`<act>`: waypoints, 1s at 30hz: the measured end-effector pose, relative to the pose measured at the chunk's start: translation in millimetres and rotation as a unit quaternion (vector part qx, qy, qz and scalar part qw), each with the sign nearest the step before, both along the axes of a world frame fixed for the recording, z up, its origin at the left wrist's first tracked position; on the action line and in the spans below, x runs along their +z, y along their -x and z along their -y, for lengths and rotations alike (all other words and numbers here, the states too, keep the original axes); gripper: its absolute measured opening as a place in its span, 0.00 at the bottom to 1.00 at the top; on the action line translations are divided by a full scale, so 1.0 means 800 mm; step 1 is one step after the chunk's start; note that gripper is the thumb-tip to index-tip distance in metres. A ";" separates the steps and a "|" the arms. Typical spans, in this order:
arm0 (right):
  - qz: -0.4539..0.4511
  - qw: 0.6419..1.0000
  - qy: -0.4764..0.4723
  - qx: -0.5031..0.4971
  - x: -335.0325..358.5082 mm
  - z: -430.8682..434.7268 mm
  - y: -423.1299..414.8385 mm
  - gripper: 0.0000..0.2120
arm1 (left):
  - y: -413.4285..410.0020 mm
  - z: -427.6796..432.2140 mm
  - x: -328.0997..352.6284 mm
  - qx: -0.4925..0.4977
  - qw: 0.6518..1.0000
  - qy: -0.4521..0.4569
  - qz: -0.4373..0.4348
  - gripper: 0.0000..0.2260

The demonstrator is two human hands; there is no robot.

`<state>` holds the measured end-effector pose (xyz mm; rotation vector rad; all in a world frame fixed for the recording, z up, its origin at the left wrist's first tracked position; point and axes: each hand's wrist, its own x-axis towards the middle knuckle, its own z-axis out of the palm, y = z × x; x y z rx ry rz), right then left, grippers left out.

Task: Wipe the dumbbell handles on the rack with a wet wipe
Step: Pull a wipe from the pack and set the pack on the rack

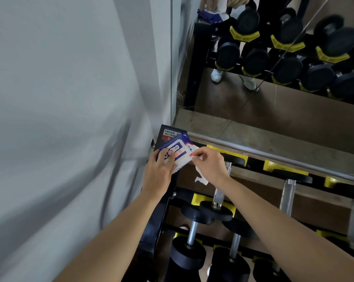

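A blue and white pack of wet wipes (177, 150) lies on the top left corner of the black dumbbell rack (164, 202). My left hand (158, 171) holds the pack down from its near side. My right hand (209, 164) pinches the pack's flap at its right end, and a white wet wipe (200, 179) hangs below that hand. Dumbbells with silver handles (287, 197) and black heads rest in yellow cradles (285, 169) along the rack's tiers, to the right of and below my hands.
A grey curtain (66, 119) fills the left side. A wall mirror (274, 68) behind the rack reflects dumbbells, the wipe pack and a person's white shoes. A warning label (170, 134) sits on the rack's corner post.
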<state>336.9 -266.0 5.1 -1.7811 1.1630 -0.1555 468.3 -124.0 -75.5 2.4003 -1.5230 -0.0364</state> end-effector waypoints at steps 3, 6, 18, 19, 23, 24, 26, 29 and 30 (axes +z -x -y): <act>0.063 0.986 -0.129 -0.080 0.007 0.008 0.004 0.03 | 0.002 0.004 0.004 0.026 1.000 0.008 -0.008 0.18; 0.114 0.956 -0.244 -0.120 0.016 0.012 0.014 0.13 | 0.007 0.017 0.011 0.063 0.997 0.027 -0.031 0.18; 0.151 0.929 -0.284 -0.181 0.028 0.012 0.048 0.14 | -0.016 0.056 0.030 0.032 0.997 0.046 -0.048 0.33; 0.157 0.929 -0.281 -0.182 0.030 0.013 0.049 0.13 | -0.014 0.048 0.031 0.047 0.995 0.063 -0.054 0.33; 0.176 0.925 -0.282 -0.185 0.044 0.012 0.052 0.12 | 0.003 0.022 0.043 0.044 0.988 0.133 -0.061 0.23; 0.181 0.924 -0.283 -0.183 0.046 0.011 0.054 0.11 | 0.010 0.020 0.050 0.048 0.986 0.142 -0.078 0.20; 0.196 0.917 -0.294 -0.184 0.052 0.006 0.059 0.09 | 0.034 0.019 0.070 0.062 0.963 0.155 -0.213 0.18; 0.249 0.887 -0.346 -0.176 0.067 0.002 0.071 0.10 | 0.076 0.021 0.110 -0.010 0.874 0.123 -0.471 0.18; 0.262 0.881 -0.355 -0.169 0.074 0.002 0.076 0.11 | 0.085 0.021 0.118 -0.032 0.852 0.115 -0.510 0.17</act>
